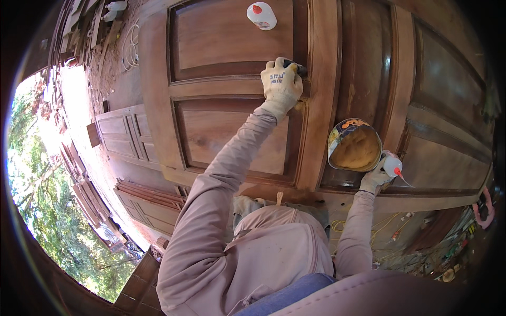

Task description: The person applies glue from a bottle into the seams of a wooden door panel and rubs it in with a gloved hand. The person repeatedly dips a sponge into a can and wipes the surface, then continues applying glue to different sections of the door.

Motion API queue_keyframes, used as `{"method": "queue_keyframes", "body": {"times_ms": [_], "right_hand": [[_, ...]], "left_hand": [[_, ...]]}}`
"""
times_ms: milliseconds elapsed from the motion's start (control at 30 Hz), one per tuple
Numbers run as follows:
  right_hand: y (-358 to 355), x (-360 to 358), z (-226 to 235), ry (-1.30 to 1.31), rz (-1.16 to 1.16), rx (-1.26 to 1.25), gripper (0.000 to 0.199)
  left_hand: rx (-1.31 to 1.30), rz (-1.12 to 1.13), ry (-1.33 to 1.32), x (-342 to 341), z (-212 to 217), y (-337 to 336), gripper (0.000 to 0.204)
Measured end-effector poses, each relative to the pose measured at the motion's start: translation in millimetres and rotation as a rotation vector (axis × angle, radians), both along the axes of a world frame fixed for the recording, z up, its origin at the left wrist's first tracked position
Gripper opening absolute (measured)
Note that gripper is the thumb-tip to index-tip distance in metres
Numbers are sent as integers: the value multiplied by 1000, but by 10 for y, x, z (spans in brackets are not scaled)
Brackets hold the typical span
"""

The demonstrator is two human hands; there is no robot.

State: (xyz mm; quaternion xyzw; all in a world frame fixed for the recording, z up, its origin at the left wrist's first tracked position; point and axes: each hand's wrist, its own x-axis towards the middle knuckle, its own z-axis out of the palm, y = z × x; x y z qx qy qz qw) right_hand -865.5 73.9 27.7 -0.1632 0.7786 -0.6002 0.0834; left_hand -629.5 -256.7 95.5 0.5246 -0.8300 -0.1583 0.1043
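The gloved left grip (282,84) curls closed over a small dark object (301,69), held against the panelled woodwork (232,45). The gloved right grip (373,180) wraps around a white bottle (391,166) with a thin red nozzle. Just beside the right grip, on its left, sits a tub (341,130) of tan material. Beyond the left grip, farther from the person, is a red-capped bottle (263,18).

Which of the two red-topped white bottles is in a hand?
The nozzled bottle beside the tub: the gloved right hand holds it. The other bottle sits apart on the upper-left door panel, untouched by either hand.
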Motion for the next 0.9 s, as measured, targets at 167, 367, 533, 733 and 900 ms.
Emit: {"method": "queue_keyframes", "body": {"times_ms": [167, 367, 533, 733, 900], "right_hand": [[191, -56, -181, 52, -72, 134, 43], [-82, 99, 94, 3, -95, 55, 42], [-37, 11, 107, 61, -11, 121, 41], [-94, 37, 123, 103, -42, 128, 38], [2, -72, 23, 106, 51, 103, 44]], "left_hand": [[136, 75, -90, -85, 65, 34, 24], [-60, -250, -261, -10, 112, -74, 23], [-160, -229, -376, 138, 269, -364, 16], [53, -26, -99, 55, -10, -76, 23], [168, 54, -130, -100, 31, -13, 25]]}}
